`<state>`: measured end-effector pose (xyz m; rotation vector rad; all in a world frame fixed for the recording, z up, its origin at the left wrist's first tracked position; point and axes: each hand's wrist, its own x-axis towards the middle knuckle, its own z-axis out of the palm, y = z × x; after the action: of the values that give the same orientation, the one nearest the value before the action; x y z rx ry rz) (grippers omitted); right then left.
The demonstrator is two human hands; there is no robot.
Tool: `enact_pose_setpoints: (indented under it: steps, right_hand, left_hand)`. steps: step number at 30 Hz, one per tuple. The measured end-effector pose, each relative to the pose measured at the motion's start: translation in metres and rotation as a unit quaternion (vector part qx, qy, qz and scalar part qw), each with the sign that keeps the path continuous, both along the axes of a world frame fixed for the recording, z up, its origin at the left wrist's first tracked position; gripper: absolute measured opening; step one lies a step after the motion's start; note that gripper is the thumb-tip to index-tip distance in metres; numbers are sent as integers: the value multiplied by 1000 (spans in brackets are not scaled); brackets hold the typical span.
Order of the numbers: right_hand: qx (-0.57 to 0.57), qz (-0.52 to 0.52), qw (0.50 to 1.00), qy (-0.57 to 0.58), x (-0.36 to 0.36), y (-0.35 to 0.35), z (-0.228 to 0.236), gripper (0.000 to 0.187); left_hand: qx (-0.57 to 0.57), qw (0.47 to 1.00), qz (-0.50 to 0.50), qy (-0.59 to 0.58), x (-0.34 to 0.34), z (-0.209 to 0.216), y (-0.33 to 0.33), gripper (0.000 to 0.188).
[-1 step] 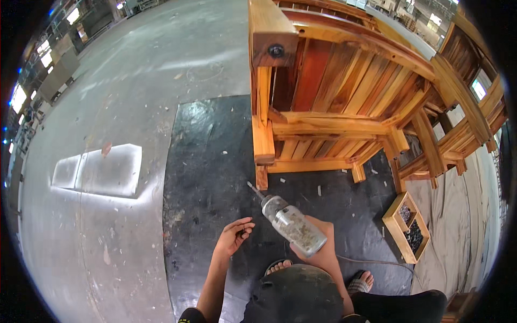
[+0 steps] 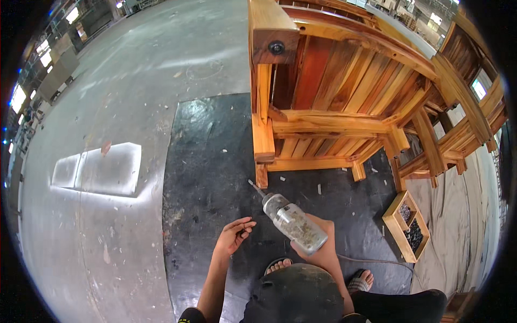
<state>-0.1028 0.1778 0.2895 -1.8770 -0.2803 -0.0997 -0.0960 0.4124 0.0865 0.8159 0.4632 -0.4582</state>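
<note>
In my right hand (image 2: 325, 250) is a corded power driver (image 2: 294, 224) with a scuffed grey and clear-looking body. Its long bit points up and to the left, ending just below the wooden leg of an upended piece of slatted furniture (image 2: 334, 123). The bit looks apart from the wood. The tool's body partly hides my right fingers. To the left of the tool, my left hand (image 2: 236, 235) hovers over the black mat, thumb and fingers drawn together. Whatever is between those fingertips is too small to make out. A dark round foot (image 2: 276, 48) sits on the end of the furniture's nearest upper leg.
A wooden box (image 2: 399, 247) with two compartments of small dark parts lies on the right. More wooden furniture (image 2: 458, 118) stands beyond it. The black mat (image 2: 204, 161) carries scattered pale scraps. The tool's cord (image 2: 377, 261) runs right past my sandalled feet.
</note>
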Motion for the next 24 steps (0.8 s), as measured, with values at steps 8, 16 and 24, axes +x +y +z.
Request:
enact_pose_setpoints:
  steps: [8, 16, 24]
  right_hand:
    - [-33, 21, 998, -42, -6, 7, -41, 19]
    - [-165, 13, 961, -221, 5, 11, -61, 30]
    - [-265, -9, 929, -256, 11, 6, -64, 34]
  left_hand:
    - [14, 998, 49, -33, 35, 29, 8, 24]
    - [46, 990, -10, -132, 102, 144, -6, 23]
    - [132, 970, -88, -186, 112, 156, -11, 26]
